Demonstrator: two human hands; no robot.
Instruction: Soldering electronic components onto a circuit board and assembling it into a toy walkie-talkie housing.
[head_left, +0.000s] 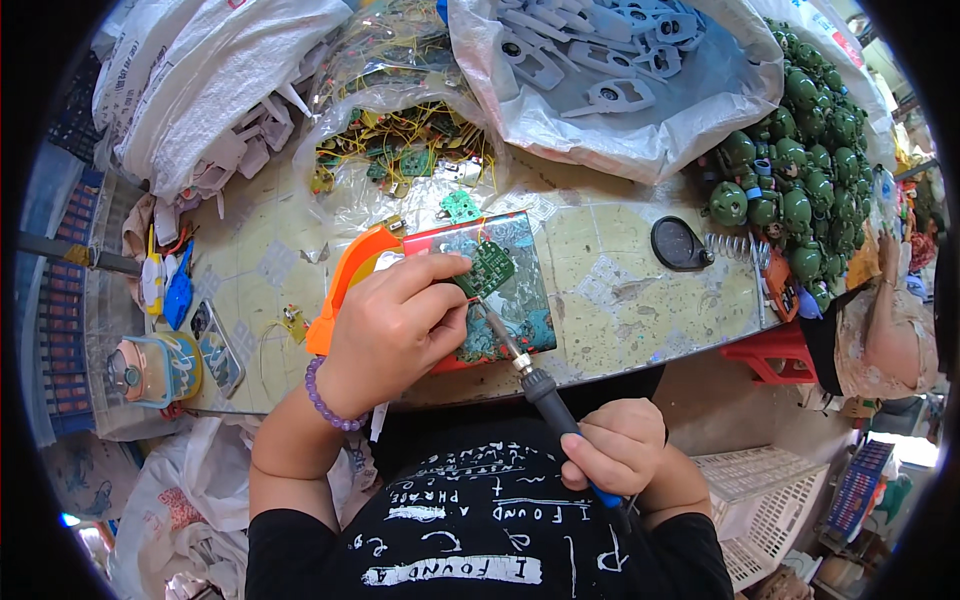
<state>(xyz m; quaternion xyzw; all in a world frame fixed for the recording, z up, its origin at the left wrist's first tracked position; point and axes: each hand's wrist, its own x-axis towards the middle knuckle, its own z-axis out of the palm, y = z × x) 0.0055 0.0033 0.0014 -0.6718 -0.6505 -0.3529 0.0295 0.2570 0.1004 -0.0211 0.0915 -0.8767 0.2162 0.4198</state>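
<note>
A small green circuit board is pinched between the fingers of my left hand. It is held over a flat, worn, red-edged box or pad at the front of the table. My right hand grips the dark handle of a soldering iron. The iron's metal tip points up and left, at the lower edge of the board; whether it touches, I cannot tell. A curved orange plastic part lies left of the pad, partly behind my left hand. Another green board rests just beyond the pad.
A clear bag of wired circuit boards stands at the back. Beside it is a white sack of pale plastic parts. Dark green rounded parts pile up at right, near a black ring-shaped stand. A phone lies at left.
</note>
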